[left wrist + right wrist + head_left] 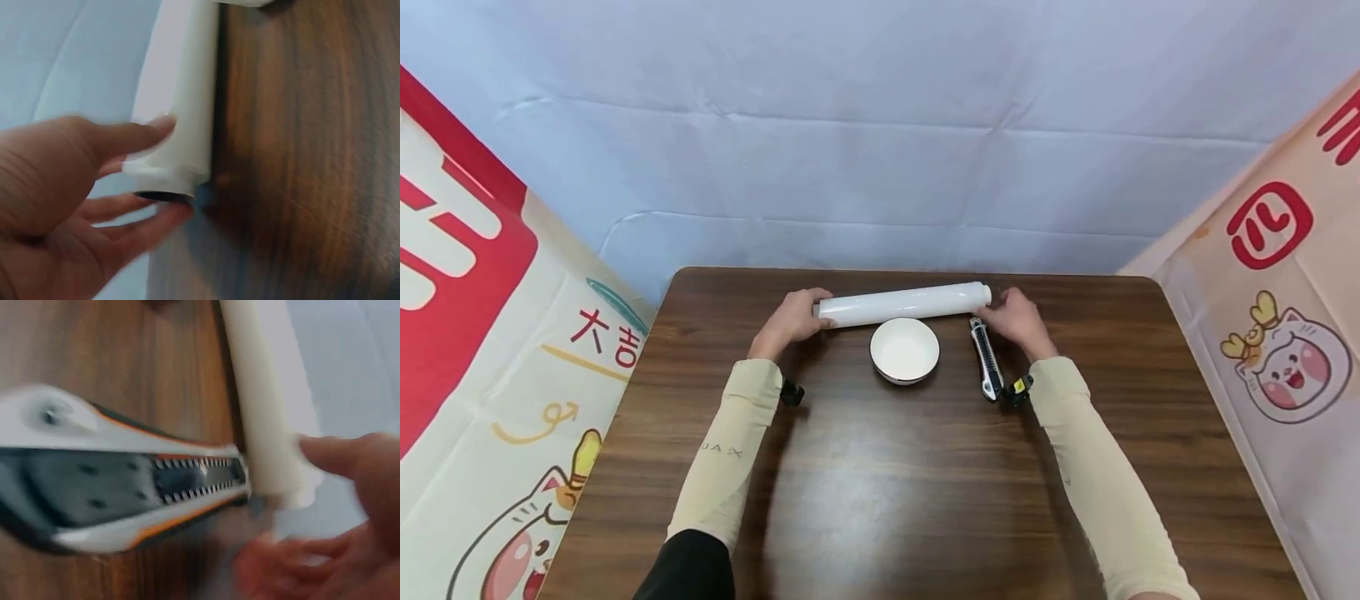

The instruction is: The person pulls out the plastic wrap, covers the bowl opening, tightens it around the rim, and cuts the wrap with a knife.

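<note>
A glossy white roll of plastic wrap [902, 305] lies crosswise near the table's far edge, its core sticking out a little at the ends. My left hand [793, 321] grips its left end; in the left wrist view the thumb [164, 125] presses on the wrap and the fingers bend round the core's open end. At the other end is my right hand [1017, 321], its thumb [319, 453] against the roll and its blurred fingers bent by the end. A utility knife [987, 360] lies beside the right hand, its tip close to the roll.
A white bowl [905, 350] with a dark rim stands just in front of the roll's middle. The brown wooden table [865, 500] ends close behind the roll, at a pale cloth backdrop [880, 167]. Printed banners hang along the left and right sides.
</note>
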Available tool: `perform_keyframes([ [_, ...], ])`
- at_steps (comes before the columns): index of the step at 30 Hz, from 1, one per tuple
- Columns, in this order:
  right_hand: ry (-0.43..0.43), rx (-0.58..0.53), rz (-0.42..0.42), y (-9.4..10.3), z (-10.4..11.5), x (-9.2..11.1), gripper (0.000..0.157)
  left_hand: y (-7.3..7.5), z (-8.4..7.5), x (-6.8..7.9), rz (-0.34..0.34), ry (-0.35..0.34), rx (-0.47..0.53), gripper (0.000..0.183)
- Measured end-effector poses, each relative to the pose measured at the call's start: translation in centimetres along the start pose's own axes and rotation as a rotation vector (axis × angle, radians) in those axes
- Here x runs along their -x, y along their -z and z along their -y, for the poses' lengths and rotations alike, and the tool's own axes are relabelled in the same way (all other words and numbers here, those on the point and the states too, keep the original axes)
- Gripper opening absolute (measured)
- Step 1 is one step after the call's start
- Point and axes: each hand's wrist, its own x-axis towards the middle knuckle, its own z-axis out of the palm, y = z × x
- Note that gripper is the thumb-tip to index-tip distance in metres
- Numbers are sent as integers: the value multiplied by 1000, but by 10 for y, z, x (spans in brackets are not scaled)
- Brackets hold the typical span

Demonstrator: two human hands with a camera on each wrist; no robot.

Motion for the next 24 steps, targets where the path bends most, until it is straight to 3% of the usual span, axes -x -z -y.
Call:
perform_keyframes([
  [3,-75,164,42,-7,1,21,91,-4,1,-3,-19,-24,-14,53],
  [6,-120,242,52,-16,1,37,82,-7,1,-6,-58,-38,-14,53],
  [11,-108,246,-7,-27,0,51,55,-14,-1,-13,-134,-49,-4,53],
  [18,-21,237,-50,-41,-6,56,42,-26,-4,-21,-188,-66,12,53],
  [24,-25,194,-106,-34,-10,67,34,-30,-12,-23,-163,-78,34,51],
])
